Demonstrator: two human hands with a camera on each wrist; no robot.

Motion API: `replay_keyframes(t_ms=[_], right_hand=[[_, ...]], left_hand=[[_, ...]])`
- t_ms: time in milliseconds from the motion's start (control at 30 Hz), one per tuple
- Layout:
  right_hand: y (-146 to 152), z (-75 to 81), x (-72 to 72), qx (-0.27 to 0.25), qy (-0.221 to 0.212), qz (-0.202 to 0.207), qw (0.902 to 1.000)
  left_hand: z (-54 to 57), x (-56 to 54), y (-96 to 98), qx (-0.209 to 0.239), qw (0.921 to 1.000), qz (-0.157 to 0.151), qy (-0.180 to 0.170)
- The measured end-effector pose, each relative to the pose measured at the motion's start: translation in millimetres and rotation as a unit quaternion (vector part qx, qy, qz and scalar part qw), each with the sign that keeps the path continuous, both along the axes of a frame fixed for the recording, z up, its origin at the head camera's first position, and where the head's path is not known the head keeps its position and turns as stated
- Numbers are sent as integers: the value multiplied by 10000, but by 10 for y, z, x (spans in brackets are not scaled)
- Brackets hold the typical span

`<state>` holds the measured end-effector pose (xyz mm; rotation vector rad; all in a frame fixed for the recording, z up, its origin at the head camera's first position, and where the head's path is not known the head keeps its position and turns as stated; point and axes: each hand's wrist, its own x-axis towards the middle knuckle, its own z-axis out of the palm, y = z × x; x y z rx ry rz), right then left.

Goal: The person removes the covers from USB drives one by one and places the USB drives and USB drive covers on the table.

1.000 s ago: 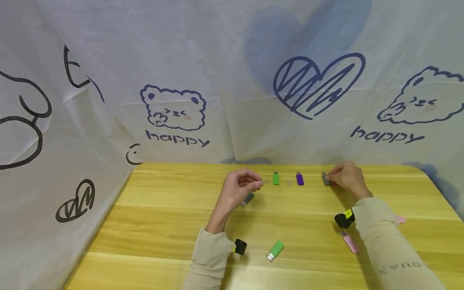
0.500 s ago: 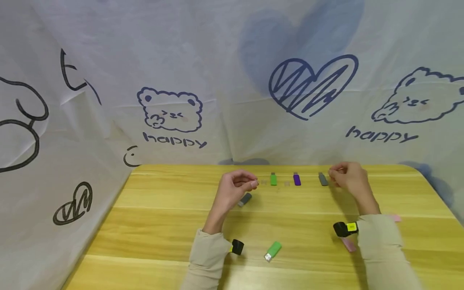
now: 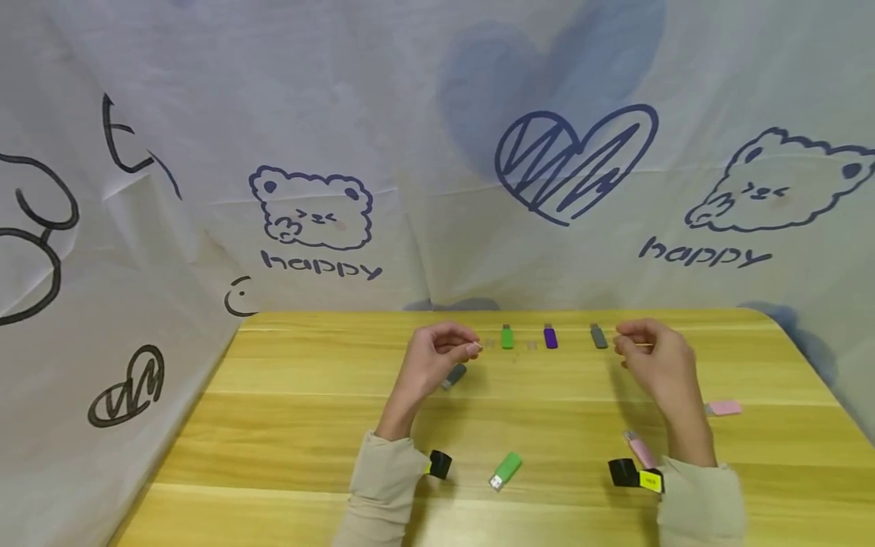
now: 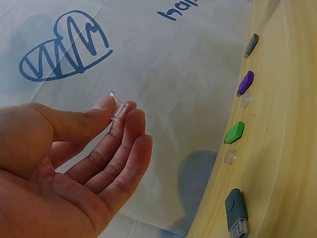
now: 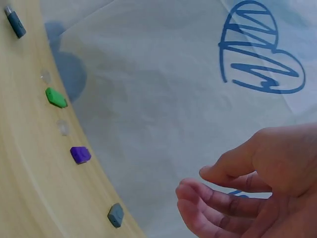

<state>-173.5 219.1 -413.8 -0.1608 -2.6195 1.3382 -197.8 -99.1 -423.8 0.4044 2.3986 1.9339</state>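
Observation:
My left hand (image 3: 432,363) pinches a small clear plastic cap (image 4: 119,106) between thumb and fingers, raised over the table's left-middle. Beneath that hand lies a dark grey USB stick (image 3: 454,377), its metal plug pointing toward me. My right hand (image 3: 661,365), fingers loosely bent with nothing between them, hovers just right of a grey USB stick (image 3: 598,336). That stick is the right end of a back row with a purple USB stick (image 3: 550,336) and a green USB stick (image 3: 506,336). Two clear caps (image 3: 532,345) lie among the row.
Nearer me on the wooden table (image 3: 307,425) lie another green USB stick (image 3: 506,470) and a pink USB stick (image 3: 640,450). A second pink stick (image 3: 724,409) sits right of my right forearm. White cloth (image 3: 437,243) with drawings hangs behind and at the left.
My right hand has let go of the grey USB stick at the row's end and drawn back to its right. The left hand keeps its pinch; the head view has turned slightly right.

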Motion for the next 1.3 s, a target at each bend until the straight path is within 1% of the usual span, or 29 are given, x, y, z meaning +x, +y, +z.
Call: replay_keyframes(t_ms=[100, 267, 367, 467, 600, 667, 733, 867, 1000, 1133, 1200, 1300], right_hand=[[-29, 9, 47, 40, 89, -100, 9999], [-69, 28, 94, -143, 150, -25, 9998], [-81, 43, 99, -214, 110, 48, 9997], [-73, 60, 116, -212, -2, 28, 9998], [-15, 90, 160, -172, -81, -35, 9998], [35, 103, 188, -170, -110, -12, 9998], [104, 109, 217, -181, -136, 39, 9997], [284, 111, 297, -226, -219, 15, 9995], [451, 121, 383, -376, -365, -193, 9984], [559, 133, 440, -458, -479, -391, 9970], [602, 140, 460, -491, -459, -406, 9969], [664, 154, 485, -555, -397, -393, 9969]], left_hand=[[-3, -6, -6, -29, 10000, -50, -44], [-32, -11, -5, -132, 9999, -93, -26], [-51, 0, 1, -188, 9998, -96, 9], [-64, 10, 20, -240, 9996, -126, 93], [-86, 0, 94, -321, 9992, -201, 141], [-92, -13, 153, -420, 9987, -264, 140], [-90, -37, 234, -612, 9975, -328, 155], [-55, -128, 453, -950, 9931, -621, 307], [-13, -255, 706, -1182, 9885, -877, 335], [-1, -396, 922, -1497, 9829, -1038, 270], [-3, -469, 1015, -1668, 9798, -1086, 213], [-3, -577, 1155, -2013, 9728, -1111, 290]])
